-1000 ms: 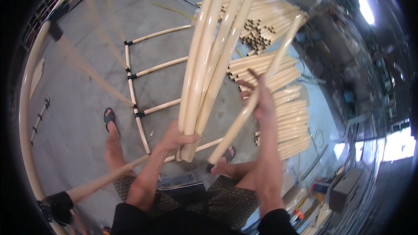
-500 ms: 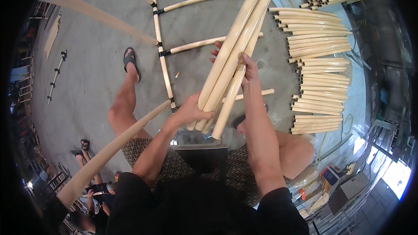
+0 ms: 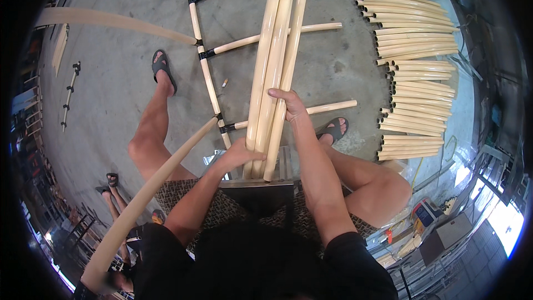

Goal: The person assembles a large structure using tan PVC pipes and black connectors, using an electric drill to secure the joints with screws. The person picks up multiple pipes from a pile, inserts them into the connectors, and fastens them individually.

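Three pale peeled poles (image 3: pixel 273 61) lie side by side as a bundle, running from my lap up and away over the concrete floor. My left hand (image 3: pixel 240 154) grips their near ends from the left. My right hand (image 3: pixel 288 103) is closed over the rightmost pole a little higher up. Under the bundle lies a frame of thin pale poles (image 3: pixel 206 78) joined with black bindings. I sit with my knees apart, a sandal (image 3: pixel 164 69) on the left foot and another sandal (image 3: pixel 334 129) on the right.
A row of similar cut poles (image 3: pixel 416 78) lies stacked on the floor at the right. A long curved pole (image 3: pixel 147 194) crosses my left leg toward the lower left. Another person's sandalled feet (image 3: pixel 108 183) show at the far left. Boxes and gear (image 3: pixel 438 228) sit at lower right.
The bundle has swung from leaning right to pointing nearly straight away from me, with its near ends drawn toward my lap. My view has tipped further down. Both hands kept hold.
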A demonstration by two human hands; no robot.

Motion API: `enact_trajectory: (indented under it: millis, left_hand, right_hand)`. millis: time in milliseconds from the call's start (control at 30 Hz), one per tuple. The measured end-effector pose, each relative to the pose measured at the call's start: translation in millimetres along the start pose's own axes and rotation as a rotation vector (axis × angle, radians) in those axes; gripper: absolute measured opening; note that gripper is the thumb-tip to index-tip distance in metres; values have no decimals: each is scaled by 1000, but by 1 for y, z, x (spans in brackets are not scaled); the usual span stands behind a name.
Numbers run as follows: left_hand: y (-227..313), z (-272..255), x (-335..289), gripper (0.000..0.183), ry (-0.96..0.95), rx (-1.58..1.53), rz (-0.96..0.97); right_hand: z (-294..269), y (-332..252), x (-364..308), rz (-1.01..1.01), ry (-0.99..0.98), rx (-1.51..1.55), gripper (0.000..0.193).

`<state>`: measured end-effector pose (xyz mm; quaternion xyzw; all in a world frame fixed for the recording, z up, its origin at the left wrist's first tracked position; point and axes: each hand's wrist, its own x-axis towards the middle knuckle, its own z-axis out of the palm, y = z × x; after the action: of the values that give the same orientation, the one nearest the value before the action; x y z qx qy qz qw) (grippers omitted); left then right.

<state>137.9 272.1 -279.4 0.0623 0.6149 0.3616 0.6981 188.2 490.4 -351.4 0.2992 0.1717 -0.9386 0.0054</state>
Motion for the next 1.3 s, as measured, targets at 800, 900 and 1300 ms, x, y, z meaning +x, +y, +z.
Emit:
enact_trajectory:
  millis: [800, 900, 1300]
  left_hand:
    - [-26, -55, 35, 53, 122, -433, -48]
    - [-84, -52, 27, 57, -22, -405, -148]
    - [-81, -63, 21, 59, -69, -372, -264]
  right_hand:
    - [-14, 99, -49, 659, -229, -1127, 74]
    - [-4, 111, -57, 900, -458, -1566, 69]
    - [7, 116, -63, 991, -569, -1720, 82]
